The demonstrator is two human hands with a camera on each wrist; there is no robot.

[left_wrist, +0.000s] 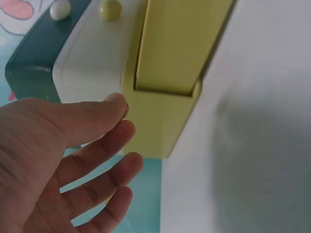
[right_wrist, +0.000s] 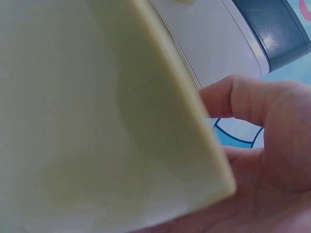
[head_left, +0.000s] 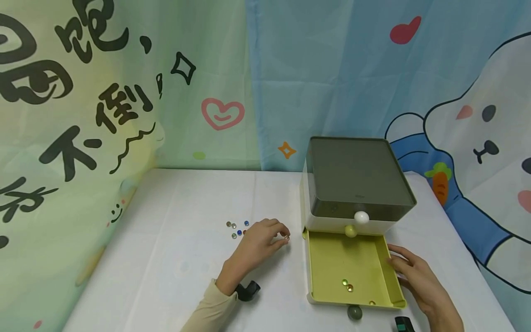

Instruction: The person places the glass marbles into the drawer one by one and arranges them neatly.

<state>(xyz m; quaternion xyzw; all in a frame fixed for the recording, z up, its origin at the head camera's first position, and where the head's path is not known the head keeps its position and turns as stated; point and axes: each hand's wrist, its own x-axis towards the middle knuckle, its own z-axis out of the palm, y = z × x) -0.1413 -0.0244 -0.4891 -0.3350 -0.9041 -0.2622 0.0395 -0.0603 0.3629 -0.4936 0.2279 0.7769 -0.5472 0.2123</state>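
Pinching left hand (head_left: 261, 240): one. We see its thumb and forefinger nearly together, holding a small gem between their tips; its other visible fingers are loosely bent and spread apart.
Held gem (head_left: 286, 238): one, reddish, just left of the cabinet and outside the drawer.
Right hand (head_left: 423, 279): one, touching the right side of the drawer. Its fingers are slightly bent; we cannot tell whether they grip the wall, since the drawer hides part of them in the right wrist view.
Drawer (head_left: 332, 258): one pulled out, yellow-green, at the bottom of the cabinet.
Drawer gems (head_left: 350, 288): three that we can count; one green and one amber side by side, another partly hidden by the front wall.
Loose gems (head_left: 234, 226): six in view on the white table (head_left: 186, 230), beyond the left wrist; two blue, three pale, one reddish and partly covered by the hand.
Cabinet (head_left: 352, 170): one, with a dark see-through top.
Knobs: three; one white (head_left: 362, 217), one yellow-green (head_left: 351, 231), one dark green (head_left: 354, 313).
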